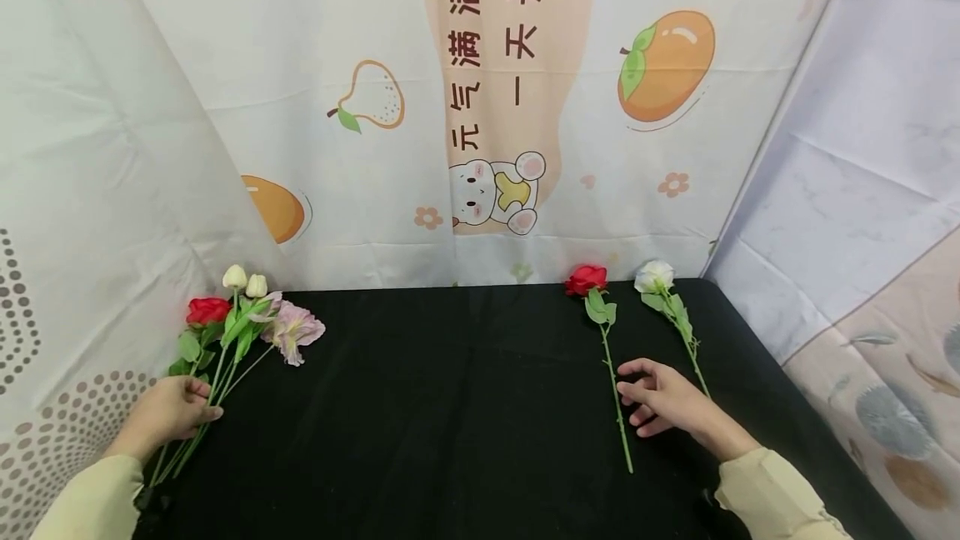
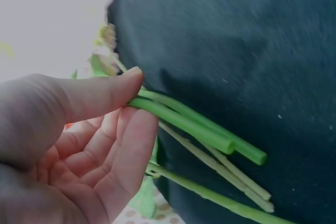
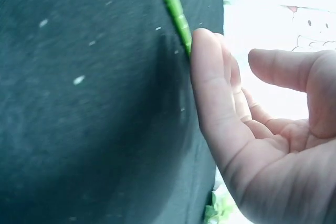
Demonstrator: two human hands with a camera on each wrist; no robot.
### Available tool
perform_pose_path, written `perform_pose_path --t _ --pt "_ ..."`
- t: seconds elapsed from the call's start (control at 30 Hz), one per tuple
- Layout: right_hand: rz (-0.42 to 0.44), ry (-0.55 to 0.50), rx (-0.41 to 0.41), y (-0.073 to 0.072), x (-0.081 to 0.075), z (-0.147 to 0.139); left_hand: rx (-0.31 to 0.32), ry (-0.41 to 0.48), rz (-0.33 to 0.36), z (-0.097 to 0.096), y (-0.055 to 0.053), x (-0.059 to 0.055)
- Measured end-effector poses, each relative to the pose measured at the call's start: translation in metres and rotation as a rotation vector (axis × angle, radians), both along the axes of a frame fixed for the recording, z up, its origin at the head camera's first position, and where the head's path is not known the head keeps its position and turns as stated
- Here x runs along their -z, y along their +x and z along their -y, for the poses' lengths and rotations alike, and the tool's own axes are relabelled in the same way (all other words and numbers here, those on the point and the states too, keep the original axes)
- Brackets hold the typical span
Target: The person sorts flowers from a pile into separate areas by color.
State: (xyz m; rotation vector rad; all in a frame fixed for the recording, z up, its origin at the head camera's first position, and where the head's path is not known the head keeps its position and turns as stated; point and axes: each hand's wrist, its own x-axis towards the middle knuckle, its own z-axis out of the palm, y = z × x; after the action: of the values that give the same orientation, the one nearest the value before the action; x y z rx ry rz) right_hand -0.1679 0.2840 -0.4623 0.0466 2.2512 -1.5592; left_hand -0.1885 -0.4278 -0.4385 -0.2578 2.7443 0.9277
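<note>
Left hand (image 1: 174,415): grip narrow, thumb and forefinger pinching a thick green stem (image 2: 184,124); other stems lie beside and below it. The bunch, at the left end of the black surface (image 1: 412,407), comprises a red rose (image 1: 208,311), white tulips (image 1: 257,286) and a pale purple flower (image 1: 294,327). The pinch falls on the stem, well below the blooms, presumably to spare the petals.

Right hand (image 1: 671,398): grip fairly wide, fingers loosely bent, thumb apart, nothing held. It hovers at the stem of the second red rose (image 1: 587,279); contact between forefinger and stem cannot be confirmed. That rose lies toward the right of the surface. A white rose (image 1: 654,276) lies further right, its lower stem hidden by the arm. Both have their blooms away from the person, judged a sensible placement: stems fall within reach, blooms clear of the fingers.
</note>
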Motion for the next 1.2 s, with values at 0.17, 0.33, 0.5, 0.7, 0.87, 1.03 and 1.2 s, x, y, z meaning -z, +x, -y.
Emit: perform_pose_path --t 0.17,0.33,0.5,0.7,0.87,1.03,1.2 --pt "-0.034 -0.025 -0.035 0.000 -0.011 0.006 -0.032 0.119 -0.027 -0.008 0.006 -0.009" --pt "-0.055 -0.033 -0.065 0.001 -0.019 0.014 -0.031 0.208 -0.031 -0.025 0.011 -0.017" --pt "-0.066 -0.047 -0.103 0.002 -0.019 0.021 0.010 0.273 -0.060 -0.053 0.015 -0.020" --pt "-0.080 -0.062 -0.137 0.002 -0.020 0.031 0.047 0.327 -0.091 -0.089 0.017 -0.023" --pt "-0.088 -0.060 -0.146 0.001 -0.025 0.039 0.088 0.363 -0.129 -0.122 0.013 -0.026" --pt "-0.094 -0.061 -0.165 0.001 -0.029 0.048 0.147 0.412 -0.163 -0.154 0.005 -0.028" --pt "-0.105 -0.058 -0.198 -0.002 -0.031 0.060 0.186 0.464 -0.188 -0.181 -0.001 -0.033"
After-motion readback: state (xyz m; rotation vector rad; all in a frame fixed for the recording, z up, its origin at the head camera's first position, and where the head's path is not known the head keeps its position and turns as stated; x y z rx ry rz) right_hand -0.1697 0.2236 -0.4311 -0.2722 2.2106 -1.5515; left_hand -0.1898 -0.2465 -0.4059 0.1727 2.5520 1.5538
